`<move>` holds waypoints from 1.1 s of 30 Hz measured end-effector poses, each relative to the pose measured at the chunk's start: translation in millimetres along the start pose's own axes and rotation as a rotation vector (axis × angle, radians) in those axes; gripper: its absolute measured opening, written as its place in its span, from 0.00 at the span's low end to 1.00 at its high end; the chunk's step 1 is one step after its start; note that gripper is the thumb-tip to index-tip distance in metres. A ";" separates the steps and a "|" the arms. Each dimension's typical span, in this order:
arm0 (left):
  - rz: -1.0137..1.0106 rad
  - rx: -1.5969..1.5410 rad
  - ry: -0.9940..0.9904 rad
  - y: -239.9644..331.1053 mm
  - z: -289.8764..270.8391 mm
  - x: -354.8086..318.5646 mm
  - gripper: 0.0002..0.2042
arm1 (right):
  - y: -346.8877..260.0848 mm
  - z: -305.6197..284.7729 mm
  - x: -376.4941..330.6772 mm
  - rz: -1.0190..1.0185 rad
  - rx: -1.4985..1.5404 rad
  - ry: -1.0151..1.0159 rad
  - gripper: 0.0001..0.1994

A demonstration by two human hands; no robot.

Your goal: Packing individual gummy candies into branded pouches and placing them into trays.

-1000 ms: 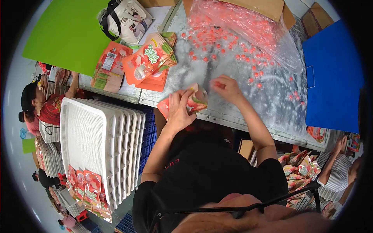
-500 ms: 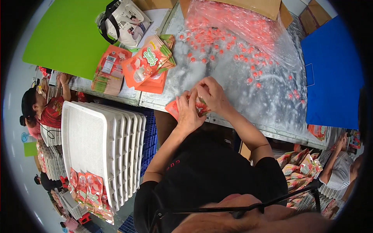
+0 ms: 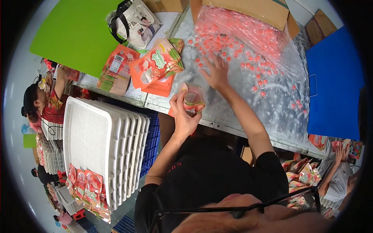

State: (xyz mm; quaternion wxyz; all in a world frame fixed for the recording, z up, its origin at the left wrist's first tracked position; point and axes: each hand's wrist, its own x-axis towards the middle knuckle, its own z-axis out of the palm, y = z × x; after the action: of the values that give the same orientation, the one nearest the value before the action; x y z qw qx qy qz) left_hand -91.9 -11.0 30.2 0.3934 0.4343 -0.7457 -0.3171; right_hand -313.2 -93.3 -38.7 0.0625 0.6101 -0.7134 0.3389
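My left hand grips a red printed pouch at the table's front edge, and the pouch's mouth gapes upward. Farther off, my right hand is spread with fingers apart over the metal tabletop, at the near edge of many small red wrapped balls. I see nothing held in it. A fanned pile of flat red pouches lies left of my hands, beside another stack of pouches turned back side up.
A cardboard box with clear plastic full of red balls stands at the back. Stacked white trays rise on the left, with filled pouches on top. A blue panel borders the right; a tote bag sits back left. Other people work on both sides.
My right hand has left the pouch and reached forward to the red balls, its fingers spreading. The pouch in my left hand now stands with its mouth open.
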 end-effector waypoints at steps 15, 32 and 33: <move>-0.038 0.043 -0.010 -2.6 -17.5 -11.3 0.45 | 9.9 21.1 -37.0 -0.107 -0.065 -0.173 0.25; -0.023 0.066 -0.014 2.4 -27.1 -15.9 0.45 | 72.0 -60.5 -65.3 0.161 0.586 -0.296 0.25; -0.021 0.064 -0.009 2.0 -27.7 -16.2 0.44 | 69.5 -58.3 -59.1 0.029 0.431 -0.332 0.23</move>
State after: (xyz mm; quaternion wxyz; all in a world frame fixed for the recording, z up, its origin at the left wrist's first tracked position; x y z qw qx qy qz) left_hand -63.8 0.8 40.3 0.3726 0.4530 -0.7527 -0.2992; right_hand -381.0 -10.0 -52.3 -0.1914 0.6463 -0.6340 0.3790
